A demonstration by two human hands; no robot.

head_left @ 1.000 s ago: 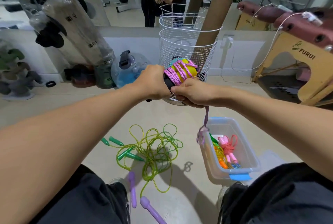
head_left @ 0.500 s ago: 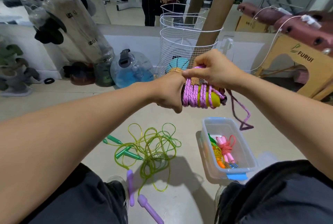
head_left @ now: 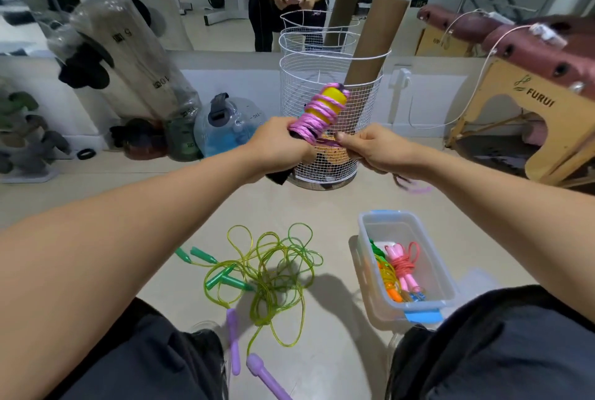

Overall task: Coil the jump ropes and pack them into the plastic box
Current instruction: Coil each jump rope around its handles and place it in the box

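- Left hand point(head_left: 279, 151), centre frame, clamped round the lower end of the yellow handles point(head_left: 333, 102), tilting them up toward the basket point(head_left: 331, 116) behind; likely held so to keep the turns from slipping off.
- Purple rope point(head_left: 314, 116) wound in tight turns round those handles, bunched thickest just above the left fist.
- Right hand point(head_left: 373, 150), just right of centre, pinching the loose rope end close to the bundle; probably pulling it taut to lock the last turn.
- Blurred tail of rope dangling below the right wrist, so winding judged nearly done, not yet packed.
- Box point(head_left: 447, 277), lower right on the floor, lid off, waiting beside the right knee; handy for a short drop.
- Already inside: pink rope point(head_left: 404, 266) coiled, plus orange and green bundles alongside.
- Green ropes point(head_left: 270, 267) tangled loose on the floor, lower centre, green handles sticking out at left; not yet coiled.
- Purple handles point(head_left: 257, 367) lying at bottom centre between the knees, attached to one green cord.
- Readable: "FURUI" with a leaf logo on the wooden bench point(head_left: 534, 100), upper right.
- Numbers on the wrapped bags point(head_left: 135, 55), upper left: "6" and "10" legible, smaller marks too blurred.
- Faint "5KG"-like print on the blue jug point(head_left: 231, 129); cannot be sure.
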